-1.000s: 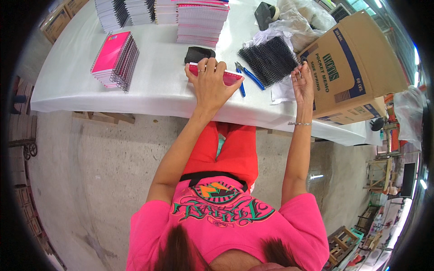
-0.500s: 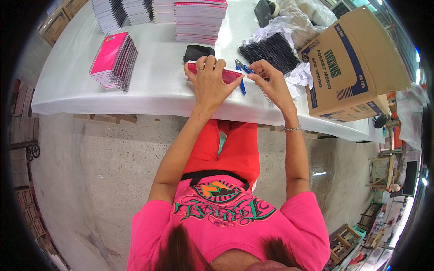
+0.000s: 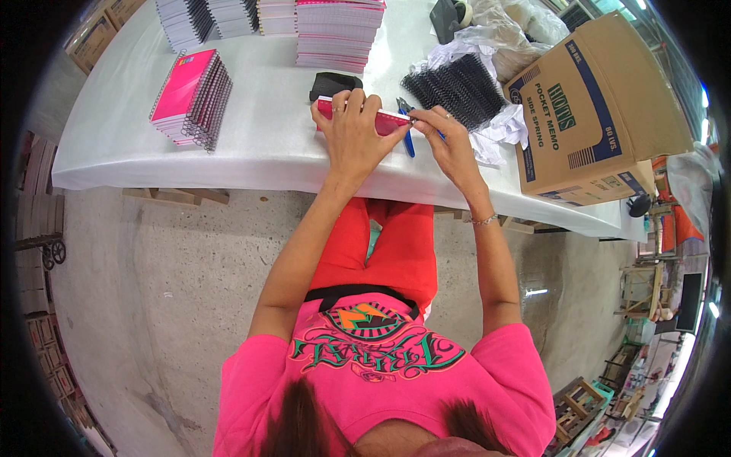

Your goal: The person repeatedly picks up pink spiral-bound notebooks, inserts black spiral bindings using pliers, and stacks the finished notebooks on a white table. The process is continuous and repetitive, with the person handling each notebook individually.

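My left hand [image 3: 352, 133] grips a small pink notepad [image 3: 392, 120] from above, with its punched white edge turned up. At the pad's right end, the fingers of my right hand [image 3: 448, 139] are pinched together. The thin spiral coil seen in them a moment ago is now mostly hidden by the hand. Blue-handled cutting pliers [image 3: 409, 143] lie on the table between the hands, partly covered by my right fingers. Just beyond the pad sits a small black pouch-like object [image 3: 335, 84].
A stack of spiral-bound pink notepads [image 3: 183, 95] stands left, and a tall stack of pink pads [image 3: 337, 38] at the back. Black spiral coils [image 3: 457, 87] lie on crumpled white paper, beside an open cardboard box [image 3: 579, 114]. The white table's front edge [image 3: 259, 179] runs before me.
My right hand has moved left to the end of the notepad, its fingers closing there. The coil dangling under it has gone from sight. My left hand keeps its hold.
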